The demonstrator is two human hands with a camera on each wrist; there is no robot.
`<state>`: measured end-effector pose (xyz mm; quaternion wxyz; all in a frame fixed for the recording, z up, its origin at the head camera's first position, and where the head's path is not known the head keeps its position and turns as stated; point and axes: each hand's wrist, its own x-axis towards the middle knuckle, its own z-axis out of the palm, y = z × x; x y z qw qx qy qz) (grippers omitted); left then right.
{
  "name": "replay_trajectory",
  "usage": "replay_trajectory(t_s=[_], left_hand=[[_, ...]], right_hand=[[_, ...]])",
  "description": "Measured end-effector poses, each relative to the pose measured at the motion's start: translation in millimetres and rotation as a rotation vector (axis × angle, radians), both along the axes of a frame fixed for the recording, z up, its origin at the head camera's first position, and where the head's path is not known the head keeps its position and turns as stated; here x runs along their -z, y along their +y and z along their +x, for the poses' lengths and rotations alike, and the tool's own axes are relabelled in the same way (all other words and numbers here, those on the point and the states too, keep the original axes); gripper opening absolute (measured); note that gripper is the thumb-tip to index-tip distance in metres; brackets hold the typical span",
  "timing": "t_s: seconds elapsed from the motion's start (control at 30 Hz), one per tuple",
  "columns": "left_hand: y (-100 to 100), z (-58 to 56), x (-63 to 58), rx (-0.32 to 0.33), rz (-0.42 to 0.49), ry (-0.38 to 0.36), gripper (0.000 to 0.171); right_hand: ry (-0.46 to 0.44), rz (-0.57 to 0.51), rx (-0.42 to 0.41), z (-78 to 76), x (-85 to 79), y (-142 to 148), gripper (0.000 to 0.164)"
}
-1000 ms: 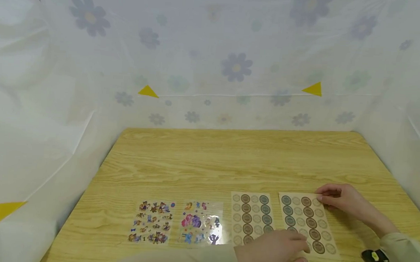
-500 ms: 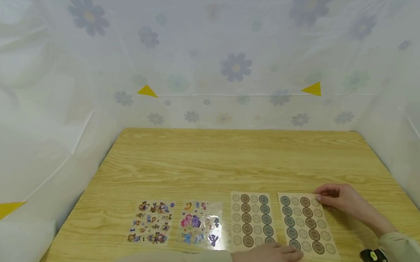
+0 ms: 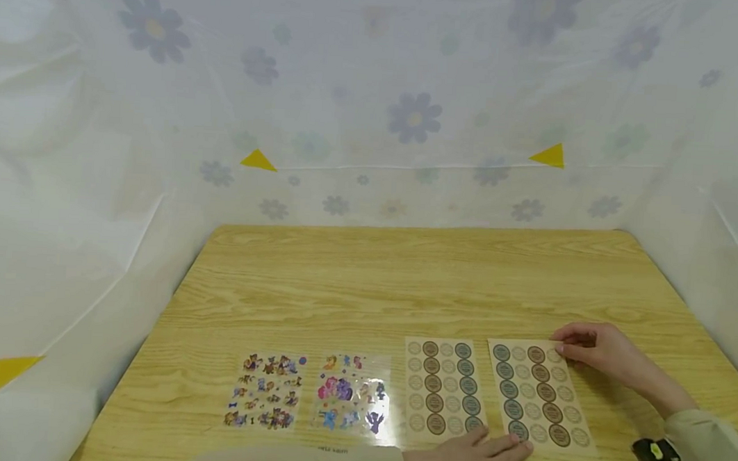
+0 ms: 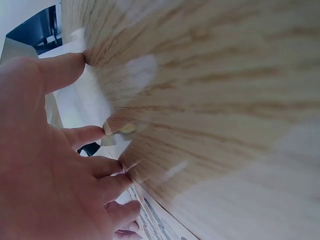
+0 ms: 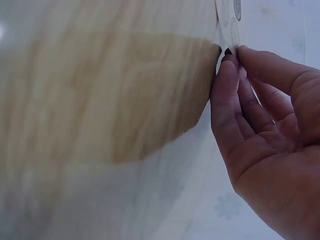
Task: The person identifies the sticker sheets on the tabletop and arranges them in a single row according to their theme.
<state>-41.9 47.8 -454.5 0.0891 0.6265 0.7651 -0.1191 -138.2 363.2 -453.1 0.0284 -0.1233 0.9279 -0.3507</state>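
Two tan sheets of round stickers lie on the wooden table. My right hand pinches the far right corner of the right-hand sticker sheet between thumb and fingers; the right wrist view shows the sheet's edge at the fingertips. My left hand lies low over the near edges of the tan sheets, fingers spread and touching down. In the left wrist view its fingertips meet the tabletop. Beside it is the other tan sticker sheet, its near right corner partly covered by that hand.
Further left lie two clear cartoon sticker sheets, one with pony figures and one with puppy-like figures. The wooden table reaches back to a white flowered curtain. A black band is on the right wrist.
My left hand has come down toward the near table edge and its fingers have spread out, uncovering lower stickers on both tan sheets. The right hand keeps its place at the corner.
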Motion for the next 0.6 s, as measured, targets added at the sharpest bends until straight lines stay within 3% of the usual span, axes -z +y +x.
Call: replay_trajectory(t_s=[0.13,0.23,0.47,0.6], left_hand=[[-1.7,-0.7,-2.3,0.032,0.017,0.064,0.070],[-2.0,-0.9,-3.7,0.033,0.011,0.059,0.070],[-3.0,-1.0,-4.1,0.020,-0.006,0.016,0.069],[-4.5,-1.7,-3.9,0.023,-0.004,0.010,0.069]], right_hand=[[0.155,0.091,0.016,7.4,-5.1,-5.4,0.034],[0.242,0.161,-0.008,18.8,-9.0,-10.9,0.040],[0.214,0.259,-0.136,46.1,-4.9,-14.9,0.045],[0.245,0.313,-0.183,52.5,2.4,-13.8,0.046]])
